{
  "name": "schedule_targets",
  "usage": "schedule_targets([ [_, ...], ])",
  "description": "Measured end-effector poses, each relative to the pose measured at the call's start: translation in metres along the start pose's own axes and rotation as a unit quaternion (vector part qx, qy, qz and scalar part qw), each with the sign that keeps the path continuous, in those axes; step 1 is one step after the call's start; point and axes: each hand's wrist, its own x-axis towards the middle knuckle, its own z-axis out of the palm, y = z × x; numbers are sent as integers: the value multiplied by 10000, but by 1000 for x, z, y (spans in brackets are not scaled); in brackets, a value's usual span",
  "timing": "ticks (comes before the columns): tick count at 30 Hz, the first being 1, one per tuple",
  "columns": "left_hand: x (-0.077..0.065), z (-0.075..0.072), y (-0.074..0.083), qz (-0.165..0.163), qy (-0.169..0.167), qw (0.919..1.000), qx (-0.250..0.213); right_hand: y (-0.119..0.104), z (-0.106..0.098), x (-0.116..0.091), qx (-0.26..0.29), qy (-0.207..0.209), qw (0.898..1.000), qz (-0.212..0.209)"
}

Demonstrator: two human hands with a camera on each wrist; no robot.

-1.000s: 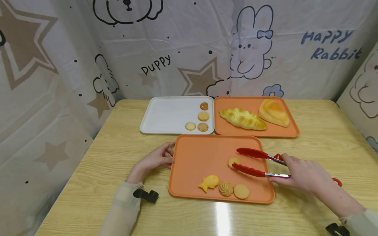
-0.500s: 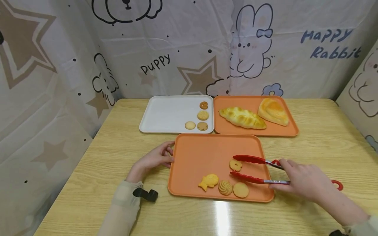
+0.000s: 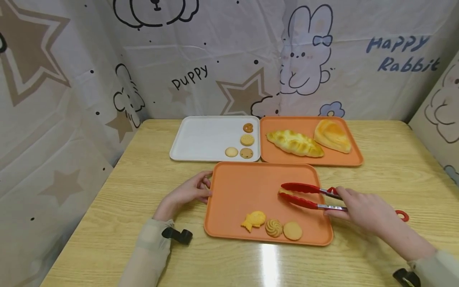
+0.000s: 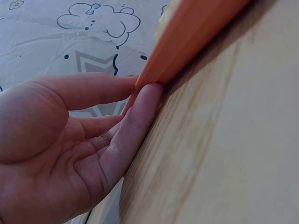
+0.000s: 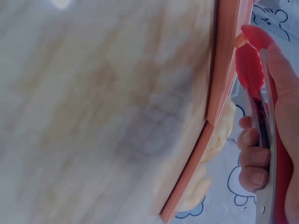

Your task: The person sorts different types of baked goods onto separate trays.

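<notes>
My right hand [image 3: 369, 209] grips a pair of red-tipped metal tongs [image 3: 301, 187] over the right part of the near orange tray [image 3: 244, 181]. Between the tong tips is a small cookie [image 3: 285, 191], mostly covered by them; a bit of the cookie [image 5: 240, 41] also shows in the right wrist view. My left hand [image 3: 191, 189] holds the left edge of the same tray, thumb and fingertips at its rim [image 4: 161, 58] in the left wrist view. Along the tray's front lie a fish-shaped cookie [image 3: 254, 221], a swirl cookie [image 3: 274, 228] and a plain round cookie [image 3: 292, 230].
Behind stands a white tray [image 3: 201, 137] with several small cookies at its right side. Beside it, another orange tray [image 3: 353, 159] bears a long braided bread [image 3: 295, 144] and a triangular bread [image 3: 332, 136]. A printed cloth [image 3: 229, 48] hangs behind the wooden table [image 3: 143, 167].
The tongs first came down around the cookie, then closed on it and moved slightly up the view with it. My left hand has stayed at the tray's edge.
</notes>
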Motion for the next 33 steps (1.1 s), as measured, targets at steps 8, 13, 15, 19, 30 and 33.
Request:
schedule_targets([
  [8,0,0,0,12,-57,10000,-31,20,-6,19,146,-69,9992,372],
  [13,1,0,0,-10,-64,10000,-32,31,-4,24,153,-111,9987,478],
  [15,1,0,0,-11,-66,10000,-31,34,-3,25,166,-179,9983,528],
  [19,1,-1,1,26,-70,10000,-17,36,-2,26,224,-253,9977,592],
  [30,1,0,1,-38,9,10000,27,51,-9,36,386,-448,9947,844],
  [33,1,0,0,-42,-7,10000,19,55,-9,36,487,-620,9923,958],
])
